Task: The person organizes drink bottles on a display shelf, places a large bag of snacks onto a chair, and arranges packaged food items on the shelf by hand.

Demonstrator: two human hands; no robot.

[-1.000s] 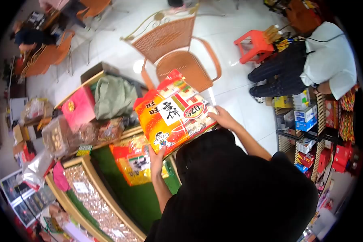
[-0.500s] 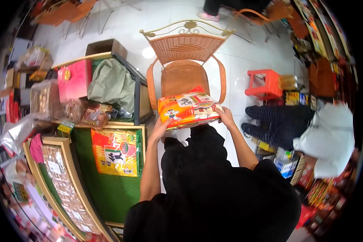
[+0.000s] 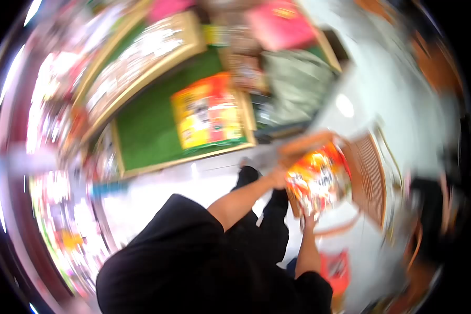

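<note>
Right of centre in the frame, I have a shiny red, orange and white bag (image 3: 318,178) between my two hands. My left hand (image 3: 278,178) has its fingers closed on the bag's left edge; my right hand (image 3: 309,221) grips its lower edge. Neither hand is nearer, since both touch it. The bag lies beyond them, to the right of the left hand and directly above the right one. It is held at a slant, one corner pointing up; blur keeps me from telling its long axis or how each finger sits.

In this view the bag overlaps a brown chair (image 3: 368,175), whose woven back stands just to its right. A red stool (image 3: 336,272) is below, at the lower right.

At upper centre, well apart from my hands, a yellow and red bag (image 3: 206,112) lies flat on a green-topped table (image 3: 146,125) with a pale wooden rim. Right of it are a grey-green cloth (image 3: 298,81) and, above that, a pink box (image 3: 281,26).
</note>
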